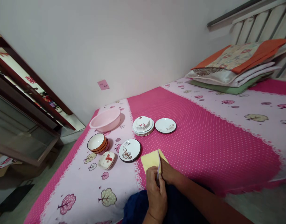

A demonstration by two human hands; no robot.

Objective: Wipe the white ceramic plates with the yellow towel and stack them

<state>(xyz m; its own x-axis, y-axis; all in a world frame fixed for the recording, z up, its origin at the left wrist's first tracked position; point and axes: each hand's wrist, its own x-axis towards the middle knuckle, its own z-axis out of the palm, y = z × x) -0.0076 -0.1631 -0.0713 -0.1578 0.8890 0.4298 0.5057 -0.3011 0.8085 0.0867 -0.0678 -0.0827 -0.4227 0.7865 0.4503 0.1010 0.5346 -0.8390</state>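
A yellow cloth [150,160] with a thin purple edge is folded between my two hands, just above the front of the bed. My left hand [156,193] pinches its lower edge, fingers closed. My right hand [167,171] grips the cloth from the right, and its fingers are partly hidden behind the fabric. Nearest to the hands lies a white plate with brown flowers [130,150], resting on a darker rim that suggests another plate below. Farther back stands a stack of white plates [143,126]. Beside it is a single flowered plate [165,125].
On the bedspread [191,140], left of the plates, are stacked orange-sided bowls [97,143], small squarish dishes [106,160] and a pink basin [105,120]. Folded bedding [236,67] lies piled at the far right. A wall [133,46] borders the bed's back edge.
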